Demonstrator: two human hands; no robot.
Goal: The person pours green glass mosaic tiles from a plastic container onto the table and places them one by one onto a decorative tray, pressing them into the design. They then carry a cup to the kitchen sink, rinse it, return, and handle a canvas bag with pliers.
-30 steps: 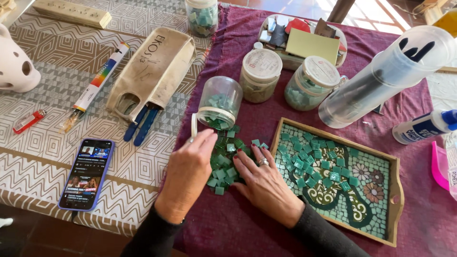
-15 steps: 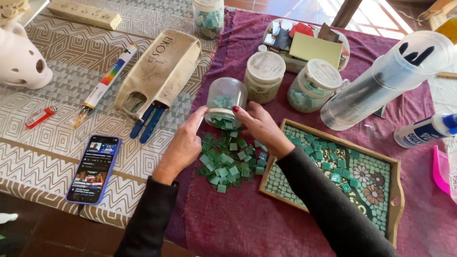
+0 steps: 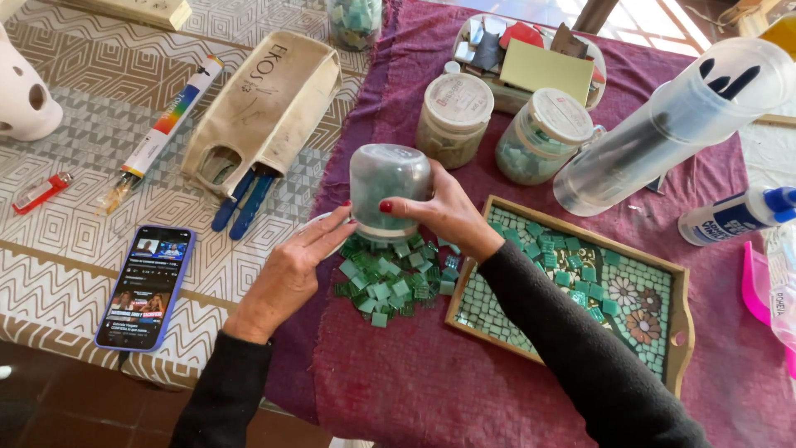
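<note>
the right hand [image 3: 444, 217] is curled around a clear glass jar [image 3: 390, 189], thumb across the front and fingers wrapped behind, so the hand is closed on it. the jar is turned upside down, its mouth facing down just above a heap of small green mosaic tiles [image 3: 390, 278] that lies on the maroon cloth [image 3: 431, 373]. the left hand [image 3: 292, 274] is open and nearly flat, fingers stretched toward the jar's mouth, fingertips touching its lower rim; whether it also holds the pale lid-like edge showing under the fingers cannot be told. just right of the tile heap lies a wooden-framed tray [image 3: 678, 328] partly filled with green mosaic and a few flower pieces, its near corner touching the heap. beyond the jar stand two lidded tubs [image 3: 454, 116], one holding pale green pieces, and behind them a shallow dish of mixed scraps [image 3: 531, 58]. a tall translucent plastic container [image 3: 672, 124] lies tilted at the right, with a white glue bottle with a blue cap [image 3: 734, 214] beside it. to the left, on the patterned tablecloth [image 3: 75, 207], lie a smartphone [image 3: 145, 286] with its screen lit, a canvas pouch [image 3: 265, 108] with blue-handled pliers [image 3: 240, 203] sticking out, a red lighter [image 3: 37, 192] and a long narrow box with a rainbow stripe [image 3: 166, 124].
</note>
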